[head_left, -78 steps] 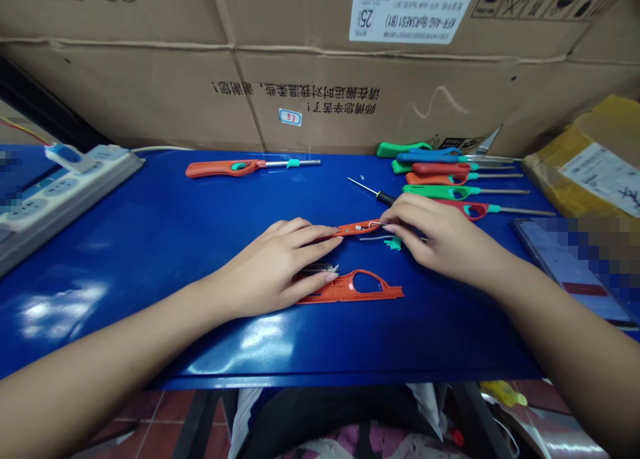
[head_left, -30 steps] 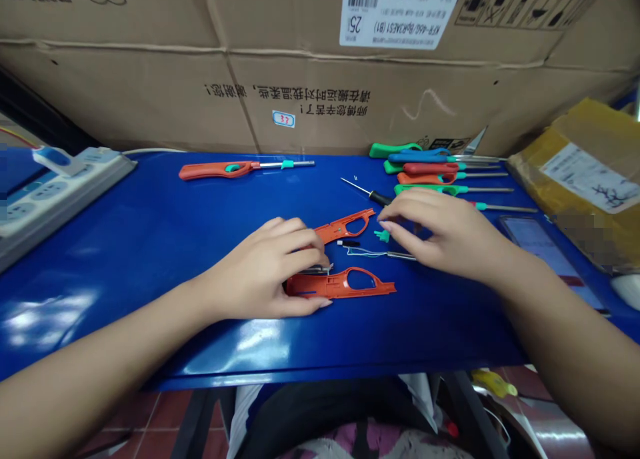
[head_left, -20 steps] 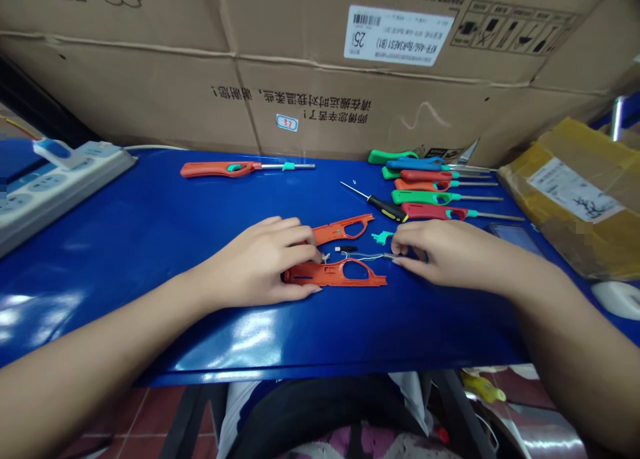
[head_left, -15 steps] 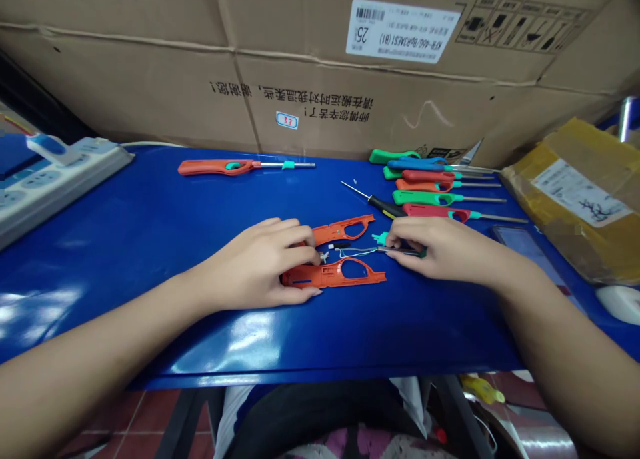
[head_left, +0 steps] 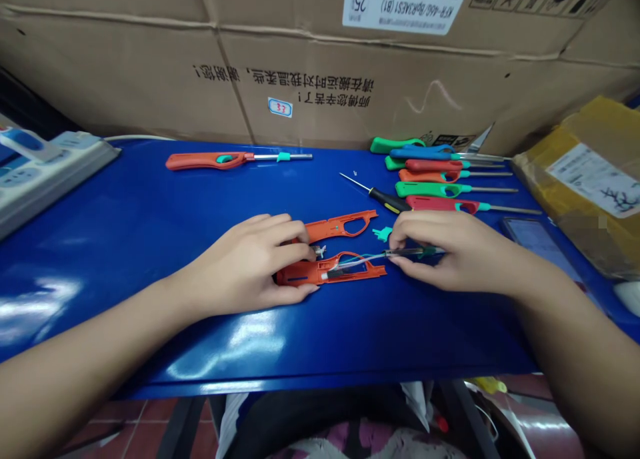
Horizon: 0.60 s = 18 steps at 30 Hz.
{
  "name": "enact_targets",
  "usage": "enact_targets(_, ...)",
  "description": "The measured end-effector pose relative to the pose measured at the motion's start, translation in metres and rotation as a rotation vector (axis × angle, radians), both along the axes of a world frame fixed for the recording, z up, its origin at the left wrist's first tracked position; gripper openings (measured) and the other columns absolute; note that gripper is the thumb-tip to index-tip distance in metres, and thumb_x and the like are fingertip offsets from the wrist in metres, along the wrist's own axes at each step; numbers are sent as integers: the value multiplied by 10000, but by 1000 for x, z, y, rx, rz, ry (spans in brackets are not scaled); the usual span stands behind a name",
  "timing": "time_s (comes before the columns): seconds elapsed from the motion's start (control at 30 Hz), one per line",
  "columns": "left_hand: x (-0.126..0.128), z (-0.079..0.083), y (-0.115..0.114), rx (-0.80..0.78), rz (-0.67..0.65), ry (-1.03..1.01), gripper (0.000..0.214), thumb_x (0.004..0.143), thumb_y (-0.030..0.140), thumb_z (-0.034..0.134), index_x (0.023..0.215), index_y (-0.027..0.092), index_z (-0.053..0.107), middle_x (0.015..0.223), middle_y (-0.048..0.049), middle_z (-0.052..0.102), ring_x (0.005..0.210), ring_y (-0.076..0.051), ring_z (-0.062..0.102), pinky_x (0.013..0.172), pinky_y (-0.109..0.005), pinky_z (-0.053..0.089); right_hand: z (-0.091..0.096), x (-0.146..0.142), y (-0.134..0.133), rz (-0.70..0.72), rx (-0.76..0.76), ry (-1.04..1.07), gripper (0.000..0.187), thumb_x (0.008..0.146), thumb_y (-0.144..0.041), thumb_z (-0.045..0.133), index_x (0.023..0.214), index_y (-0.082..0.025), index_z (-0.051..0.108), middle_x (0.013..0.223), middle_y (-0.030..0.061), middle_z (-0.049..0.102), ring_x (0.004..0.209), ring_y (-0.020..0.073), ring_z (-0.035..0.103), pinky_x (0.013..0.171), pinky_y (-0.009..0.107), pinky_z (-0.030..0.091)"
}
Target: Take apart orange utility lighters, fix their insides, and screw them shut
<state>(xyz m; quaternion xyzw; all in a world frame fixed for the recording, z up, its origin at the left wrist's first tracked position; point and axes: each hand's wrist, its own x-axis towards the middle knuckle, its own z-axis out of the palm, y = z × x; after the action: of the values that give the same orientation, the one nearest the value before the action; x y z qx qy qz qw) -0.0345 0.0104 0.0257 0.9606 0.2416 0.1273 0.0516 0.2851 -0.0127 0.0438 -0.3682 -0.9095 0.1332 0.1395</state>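
Observation:
My left hand (head_left: 250, 262) is closed on the rear end of the near orange lighter shell half (head_left: 367, 270), thumb along its front side. The far orange shell half (head_left: 340, 227) lies behind it, partly under my fingers. A small metal-and-white part (head_left: 319, 251) shows at my fingertips. Between thumb and fingers, my right hand (head_left: 450, 249) pinches a thin metal lighter tube (head_left: 406, 252). Thin wires (head_left: 357, 261) run from the tube over the near shell half to a dark piece with a white end. A teal trigger (head_left: 383, 234) lies beside my right fingertips.
Behind my right hand lie a screwdriver (head_left: 385, 198) and several assembled lighters (head_left: 435, 189). Another orange lighter (head_left: 210, 160) rests at the back left. A power strip (head_left: 55, 169), a phone (head_left: 540, 246), a taped parcel (head_left: 590, 179) and a large carton (head_left: 300, 59) border the blue table (head_left: 210, 359).
My right hand has shifted slightly right with the tube. The wires and dark piece have moved from between the shell halves onto the near half. The camera view has shifted a little.

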Motion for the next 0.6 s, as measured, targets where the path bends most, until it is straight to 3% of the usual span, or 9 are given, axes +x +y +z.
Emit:
enact_targets(0.23, 4, 2, -3, 19, -28, -79, 329, 884, 499, 697, 999, 191, 693, 957, -39, 694, 837, -196, 609, 727, -328, 441, -4, -5, -2, 54, -110, -14, 54, 875, -177, 610, 910, -218, 601, 861, -5, 631, 731, 127, 540, 660, 267, 386)
enact_targets(0.47, 4, 1, -4, 72, -134, -149, 114, 964, 263, 608, 902, 186, 664, 880, -34, 716, 769, -173, 592, 670, -316, 394, 0, -6, -5, 74, -107, 60, 49, 881, -190, 620, 925, -208, 607, 876, 16, 648, 752, 138, 559, 688, 270, 410)
enact_targets(0.6, 5, 1, -5, 41, -168, -145, 137, 966, 256, 599, 867, 178, 653, 837, -40, 701, 759, -178, 591, 665, -323, 381, 2, -7, -6, 106, -166, 42, 54, 906, -204, 609, 945, -205, 645, 896, 23, 669, 783, 139, 582, 717, 265, 429)
